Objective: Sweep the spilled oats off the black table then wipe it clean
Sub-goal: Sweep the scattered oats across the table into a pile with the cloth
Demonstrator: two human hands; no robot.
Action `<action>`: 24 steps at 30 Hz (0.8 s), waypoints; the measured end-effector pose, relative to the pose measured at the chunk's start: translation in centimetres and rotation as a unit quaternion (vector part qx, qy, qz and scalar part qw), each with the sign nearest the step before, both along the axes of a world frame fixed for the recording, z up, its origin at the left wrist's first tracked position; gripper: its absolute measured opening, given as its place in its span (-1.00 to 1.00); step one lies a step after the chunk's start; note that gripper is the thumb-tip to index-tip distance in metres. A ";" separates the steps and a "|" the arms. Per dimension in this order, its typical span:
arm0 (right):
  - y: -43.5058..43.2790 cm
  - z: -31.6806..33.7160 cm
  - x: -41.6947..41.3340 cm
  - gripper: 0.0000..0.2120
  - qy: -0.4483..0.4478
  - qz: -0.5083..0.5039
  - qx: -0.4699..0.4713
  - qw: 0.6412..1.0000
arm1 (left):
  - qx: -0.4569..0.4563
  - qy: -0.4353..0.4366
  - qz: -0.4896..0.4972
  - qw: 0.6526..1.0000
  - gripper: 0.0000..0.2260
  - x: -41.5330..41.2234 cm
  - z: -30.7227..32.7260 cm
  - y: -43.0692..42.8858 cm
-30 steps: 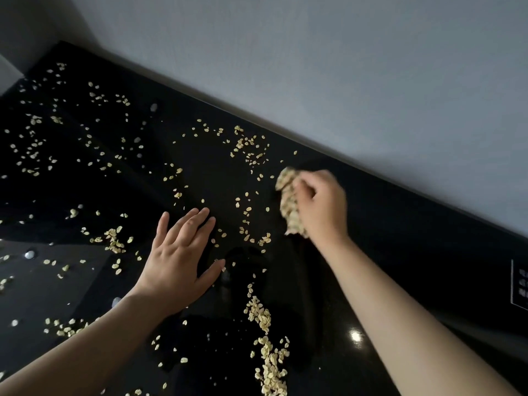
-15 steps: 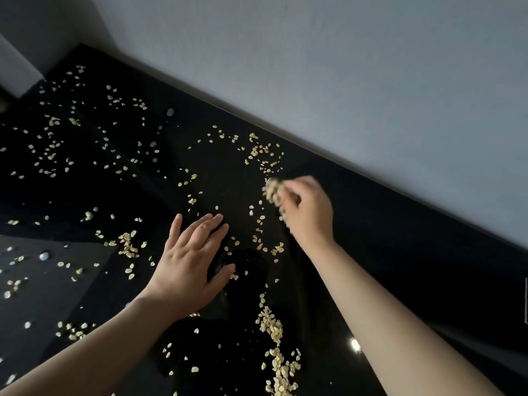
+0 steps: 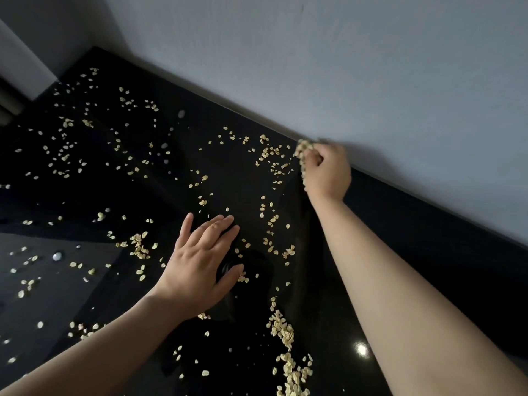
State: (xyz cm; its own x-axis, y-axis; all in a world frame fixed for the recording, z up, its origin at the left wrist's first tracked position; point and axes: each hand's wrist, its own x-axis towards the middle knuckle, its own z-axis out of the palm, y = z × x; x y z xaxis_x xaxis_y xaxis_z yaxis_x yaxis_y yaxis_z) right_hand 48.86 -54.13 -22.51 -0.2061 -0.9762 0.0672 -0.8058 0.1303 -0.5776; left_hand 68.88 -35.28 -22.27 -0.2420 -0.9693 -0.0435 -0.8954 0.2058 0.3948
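I'm looking down on a glossy black surface [image 3: 428, 224] whose far edge butts against a matte, pale grey wall [image 3: 343, 67]; a light glints near the near edge. Flat, pale, oval oats [image 3: 283, 330] are scattered across most of it. The thickest lie in a ragged line running from the near edge away from me towards the far edge. My left hand [image 3: 200, 267] rests flat mid-surface, fingers straight and spread, holding nothing. My right hand [image 3: 328, 172] is at the far edge by the wall, fingers curled round a clump of oats.
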 end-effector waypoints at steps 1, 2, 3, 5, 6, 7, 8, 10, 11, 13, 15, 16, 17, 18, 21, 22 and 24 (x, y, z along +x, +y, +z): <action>0.9 0.2 0.7 -0.82 -0.010 0.035 -0.002 0.999 | 0.000 0.003 0.000 1.000 -0.45 0.1 0.1 0.0; 2.0 0.4 1.2 -0.83 -0.025 0.079 -0.003 0.997 | -0.001 0.008 0.000 1.000 -0.46 0.1 0.2 -0.1; 3.1 0.7 1.5 -0.84 -0.038 0.127 0.007 0.991 | -0.003 0.014 0.001 1.000 -0.46 0.2 0.3 -0.2; 5.1 1.1 1.6 -0.85 -0.071 0.205 0.057 0.975 | -0.011 0.034 0.012 0.999 -0.46 0.5 0.7 -0.5; 5.8 1.3 1.4 -0.86 -0.092 0.217 0.074 0.969 | -0.017 0.046 0.020 0.999 -0.46 0.7 0.8 -0.7; 6.1 1.6 1.0 -0.87 -0.107 0.202 0.064 0.971 | -0.023 0.055 0.028 0.998 -0.46 0.9 1.0 -0.8; 6.0 2.0 0.6 -0.88 -0.110 0.164 0.029 0.980 | -0.029 0.061 0.033 0.997 -0.46 1.1 1.2 -0.9; 4.5 2.9 -0.3 -0.87 -0.089 0.064 -0.054 0.993 | -0.035 0.058 0.044 0.997 -0.44 1.4 1.2 -0.9; 3.1 3.0 -0.6 -0.86 -0.078 0.027 -0.074 0.994 | -0.035 0.049 0.052 0.997 -0.43 1.7 1.1 -0.9; 0.1 2.4 -0.7 -0.80 -0.069 -0.006 -0.064 0.996 | -0.029 0.024 0.073 0.997 -0.38 2.4 0.8 -1.1; -2.1 1.0 0.0 -0.76 -0.054 -0.003 -0.033 0.998 | -0.015 -0.002 0.106 0.994 -0.31 3.0 0.5 -1.4; -2.5 0.4 0.6 -0.77 -0.032 0.003 -0.020 0.999 | -0.006 -0.014 0.125 0.992 -0.27 3.3 0.3 -1.5; -2.5 -0.1 1.3 -0.79 -0.002 0.006 -0.012 1.000 | 0.003 -0.025 0.142 0.990 -0.24 3.4 0.2 -1.6; -2.0 -0.3 2.1 -0.82 0.021 0.009 -0.009 1.000 | 0.009 -0.035 0.152 0.988 -0.21 3.5 0.0 -1.7; 1.2 -0.3 4.3 -0.84 0.025 0.079 -0.026 0.996 | 0.006 -0.060 0.144 0.988 -0.22 4.0 -0.5 -1.6; 2.6 -0.1 4.7 -0.85 0.011 0.128 -0.030 0.991 | 0.004 -0.062 0.138 0.989 -0.24 4.2 -0.5 -1.6; 5.6 0.1 5.1 -0.83 -0.029 0.224 0.002 0.974 | 0.000 -0.060 0.130 0.990 -0.26 4.5 -0.5 -1.5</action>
State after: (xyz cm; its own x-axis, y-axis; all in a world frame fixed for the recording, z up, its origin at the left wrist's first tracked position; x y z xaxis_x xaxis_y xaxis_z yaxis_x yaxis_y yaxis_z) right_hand 53.91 -48.53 -22.40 0.2376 -0.9692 0.0640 -0.7488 -0.2248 -0.6235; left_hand 73.38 -36.77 -22.78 0.0227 -0.9981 -0.0573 -0.9585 -0.0380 0.2825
